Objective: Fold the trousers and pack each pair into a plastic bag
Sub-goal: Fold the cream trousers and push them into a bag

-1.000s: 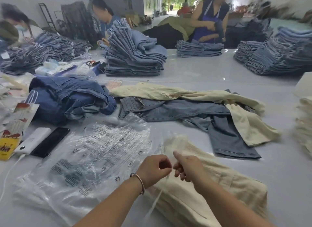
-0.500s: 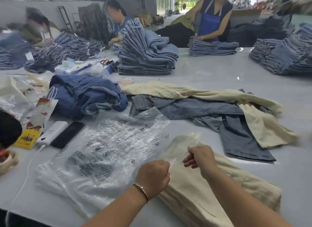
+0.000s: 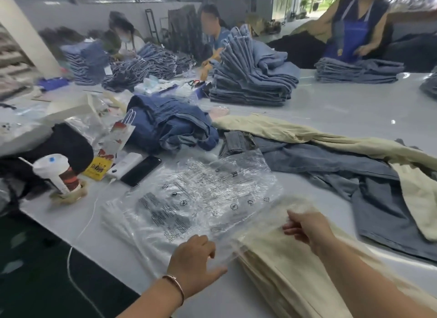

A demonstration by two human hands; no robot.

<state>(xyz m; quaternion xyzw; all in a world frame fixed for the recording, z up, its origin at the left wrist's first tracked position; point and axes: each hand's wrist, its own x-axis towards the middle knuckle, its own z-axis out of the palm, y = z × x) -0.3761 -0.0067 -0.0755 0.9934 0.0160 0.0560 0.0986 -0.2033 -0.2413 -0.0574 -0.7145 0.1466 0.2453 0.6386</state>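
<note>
Both hands pinch the clear plastic bag's [image 3: 257,225] mouth: left hand [image 3: 194,263] near edge, right hand [image 3: 307,227] far. Folded cream trousers [image 3: 295,270] sit inside.

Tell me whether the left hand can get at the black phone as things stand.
Probably yes: the left hand is by the bag flap, and only flat plastic bags lie between it and the black phone, nothing upright.

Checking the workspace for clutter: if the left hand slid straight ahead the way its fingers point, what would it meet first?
Probably the stack of clear plastic bags, lying just beyond the left hand; depth is unclear.
</note>
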